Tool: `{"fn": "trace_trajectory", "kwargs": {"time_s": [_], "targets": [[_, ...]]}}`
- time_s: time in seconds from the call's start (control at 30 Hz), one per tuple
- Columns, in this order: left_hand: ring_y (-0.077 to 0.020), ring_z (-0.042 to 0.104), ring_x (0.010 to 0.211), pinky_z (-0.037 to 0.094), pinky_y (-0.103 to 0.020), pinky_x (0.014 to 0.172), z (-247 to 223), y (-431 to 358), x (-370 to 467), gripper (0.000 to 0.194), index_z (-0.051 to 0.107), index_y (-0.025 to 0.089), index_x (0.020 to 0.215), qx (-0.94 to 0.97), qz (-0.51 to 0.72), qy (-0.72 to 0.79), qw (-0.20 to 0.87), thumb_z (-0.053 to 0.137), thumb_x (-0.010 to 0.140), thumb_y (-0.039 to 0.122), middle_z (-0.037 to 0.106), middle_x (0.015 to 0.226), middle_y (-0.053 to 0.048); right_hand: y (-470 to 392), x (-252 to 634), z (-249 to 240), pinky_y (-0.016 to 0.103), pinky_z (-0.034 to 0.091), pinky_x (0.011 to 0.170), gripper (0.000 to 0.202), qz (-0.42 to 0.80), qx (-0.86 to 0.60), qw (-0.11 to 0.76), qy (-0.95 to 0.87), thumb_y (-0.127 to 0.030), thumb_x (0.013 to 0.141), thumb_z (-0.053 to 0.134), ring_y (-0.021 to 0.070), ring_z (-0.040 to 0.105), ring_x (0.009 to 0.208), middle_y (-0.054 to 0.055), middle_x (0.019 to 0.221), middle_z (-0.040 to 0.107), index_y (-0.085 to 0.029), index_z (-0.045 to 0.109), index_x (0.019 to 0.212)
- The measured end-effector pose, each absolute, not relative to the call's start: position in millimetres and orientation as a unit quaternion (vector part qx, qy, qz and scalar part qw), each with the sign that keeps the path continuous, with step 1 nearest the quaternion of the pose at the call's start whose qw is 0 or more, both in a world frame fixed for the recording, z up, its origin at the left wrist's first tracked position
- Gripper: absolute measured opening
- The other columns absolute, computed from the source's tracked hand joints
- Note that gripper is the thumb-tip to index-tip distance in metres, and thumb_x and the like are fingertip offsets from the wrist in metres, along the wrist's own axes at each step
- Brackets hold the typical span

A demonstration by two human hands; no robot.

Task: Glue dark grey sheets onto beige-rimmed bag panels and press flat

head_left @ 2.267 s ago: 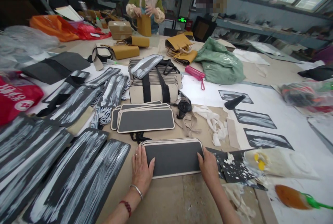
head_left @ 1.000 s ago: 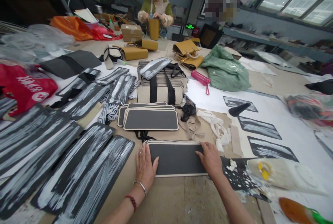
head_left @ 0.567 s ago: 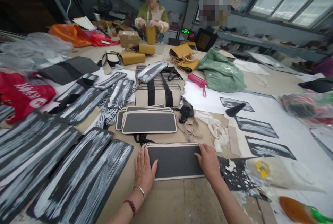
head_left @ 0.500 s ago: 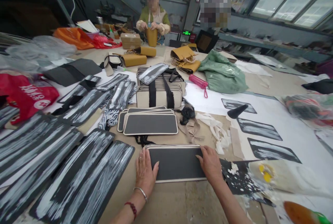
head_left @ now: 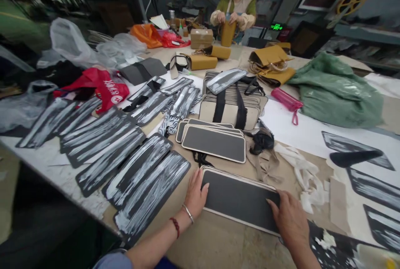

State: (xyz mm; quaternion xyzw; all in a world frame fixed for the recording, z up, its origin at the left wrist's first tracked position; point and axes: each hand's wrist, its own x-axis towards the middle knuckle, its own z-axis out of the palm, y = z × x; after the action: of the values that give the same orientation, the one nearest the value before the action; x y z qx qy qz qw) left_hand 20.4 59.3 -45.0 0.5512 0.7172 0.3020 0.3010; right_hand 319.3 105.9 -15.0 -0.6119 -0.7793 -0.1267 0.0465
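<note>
A low stack of dark grey panels with cream edges (head_left: 239, 199) lies on the table in front of me. At its left end, my left hand (head_left: 196, 193) has straight fingers along the edge and its thumb on the top panel. My right hand (head_left: 291, 217) grips the other end, thumb on top and fingers round the far corner. Just behind lies a loose pile of similar panels (head_left: 214, 142). Farther back stands a large bundle of panels (head_left: 229, 110), tied with black straps and with a white-smeared panel (head_left: 225, 80) on top.
White-smeared dark panels (head_left: 153, 192) cover the left side; more (head_left: 375, 185) lie at right, near a black cone-shaped object (head_left: 354, 157). A green bag (head_left: 339, 90), a pink pouch (head_left: 286, 99) and mustard handbags (head_left: 270, 63) sit farther back. Across the table a person (head_left: 234, 6) handles a mustard bag.
My view has swung to the left, so the scene sits farther right and looks tilted. Both hands stay on the ends of the panel stack.
</note>
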Motion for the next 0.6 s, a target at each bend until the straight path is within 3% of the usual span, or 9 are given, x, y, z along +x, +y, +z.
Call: {"fn": "trace_trajectory", "kwargs": {"time_s": [0.3,0.43,0.6], "targets": [[-0.0258,0.035,0.123,0.032,-0.048,0.101,-28.9,60.8,13.9,0.043,0.045,0.015,0.123,0.573,0.325,0.712,0.243,0.037,0.081,0.019,0.042,0.13,-0.015,106.4,319.5,-17.2,0.037,0.042,0.075,0.037,-0.123,-0.607,0.049,-0.783,-0.039,0.085,0.035,0.0276,0.05,0.085,0.015,0.095,0.055,-0.011,0.048,0.105],[-0.0223,0.05,0.099,0.042,-0.044,0.088,-11.3,64.6,11.9,0.034,0.053,0.017,0.111,0.557,0.346,0.716,0.238,0.042,0.078,0.019,0.055,0.103,-0.011,106.8,319.8,-17.7,0.038,0.042,0.075,0.035,-0.107,-0.615,0.05,-0.78,-0.037,0.085,0.035,0.0275,0.051,0.088,0.015,0.096,0.055,-0.012,0.047,0.106],[-0.0135,0.055,0.067,0.048,-0.027,0.065,3.3,69.5,11.1,0.027,0.053,0.015,0.1,0.466,0.358,0.717,0.376,0.051,0.075,0.024,0.056,0.075,-0.002,107.2,319.3,-16.4,0.036,0.042,0.075,0.034,-0.092,-0.625,0.03,-0.775,-0.036,0.084,0.04,0.0265,0.051,0.087,0.014,0.097,0.056,-0.012,0.047,0.106]]}}
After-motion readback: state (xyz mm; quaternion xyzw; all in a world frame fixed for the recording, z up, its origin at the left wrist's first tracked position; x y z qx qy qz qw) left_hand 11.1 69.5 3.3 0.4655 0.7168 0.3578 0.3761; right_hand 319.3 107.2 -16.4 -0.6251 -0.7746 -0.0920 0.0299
